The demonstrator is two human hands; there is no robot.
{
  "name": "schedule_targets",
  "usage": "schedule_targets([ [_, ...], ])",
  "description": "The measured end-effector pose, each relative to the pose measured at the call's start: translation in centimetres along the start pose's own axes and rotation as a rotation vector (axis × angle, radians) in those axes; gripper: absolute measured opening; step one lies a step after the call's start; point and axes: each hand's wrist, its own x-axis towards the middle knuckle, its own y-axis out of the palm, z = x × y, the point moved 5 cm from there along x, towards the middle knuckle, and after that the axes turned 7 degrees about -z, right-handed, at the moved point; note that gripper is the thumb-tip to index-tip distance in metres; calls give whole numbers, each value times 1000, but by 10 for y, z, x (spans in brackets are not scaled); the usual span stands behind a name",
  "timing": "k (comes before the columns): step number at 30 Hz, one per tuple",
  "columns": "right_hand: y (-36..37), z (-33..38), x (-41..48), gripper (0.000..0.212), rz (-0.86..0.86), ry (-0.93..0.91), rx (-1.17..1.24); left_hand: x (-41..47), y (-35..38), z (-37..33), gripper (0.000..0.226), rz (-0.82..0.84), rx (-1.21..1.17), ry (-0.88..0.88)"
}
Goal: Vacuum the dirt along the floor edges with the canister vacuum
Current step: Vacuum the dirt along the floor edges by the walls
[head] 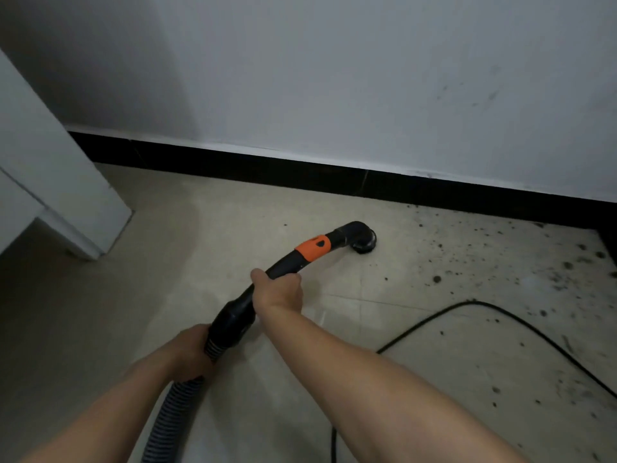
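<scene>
Two bare hands are holding the vacuum's hose assembly over a pale tiled floor (160, 248). The right hand (277, 290) is gripping the black curved wand (287, 262) from above, fingers wrapped round it behind the orange collar (312, 247). The left hand (187, 352) is clasping the junction where the black cuff (233, 315) meets the ribbed hose (173, 412), fingers curled round it; the hose is trailing down to the bottom edge of the view between the two forearms. The round brush nozzle (365, 243) at the wand's tip is resting on the floor, near the black baseboard (267, 167) but apart from it. Dark dirt (567, 267) is lying scattered across the tiles to the right of the nozzle, thickest toward the right edge and reaching the baseboard there; a few lone specks are sitting close to the nozzle. A black power cord (500, 312) is curving over the floor on the right, crossing the dirt-flecked tiles. A white cabinet (50, 175) is standing at the left, its foot on the floor. A white wall (334, 78), faintly scuffed at upper right, is rising above the baseboard.
</scene>
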Motion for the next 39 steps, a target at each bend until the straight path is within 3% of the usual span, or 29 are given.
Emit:
schedule_targets([
  [5,-16,-10,2,49,-34,97,237,10,-8,-18,54,-49,85,48],
  [11,45,-22,-56,49,117,250,367,-25,-51,43,50,-268,98,-68],
  [15,59,-14,-67,48,201,343,452,-38,-62,54,53,-350,14,44],
  [22,-31,11,5,33,22,476,637,-16,-78,28,49,-297,200,143],
  [25,-48,-1,3,26,35,512,769,-4,-96,-6,55,-198,428,195],
  [28,-53,-2,10,19,74,517,883,0,-105,-34,53,-132,393,244],
  [33,-23,12,16,18,295,438,715,-12,-75,-51,26,-325,279,312],
  [39,30,26,31,12,445,346,427,-35,-16,5,36,-346,-126,186],
])
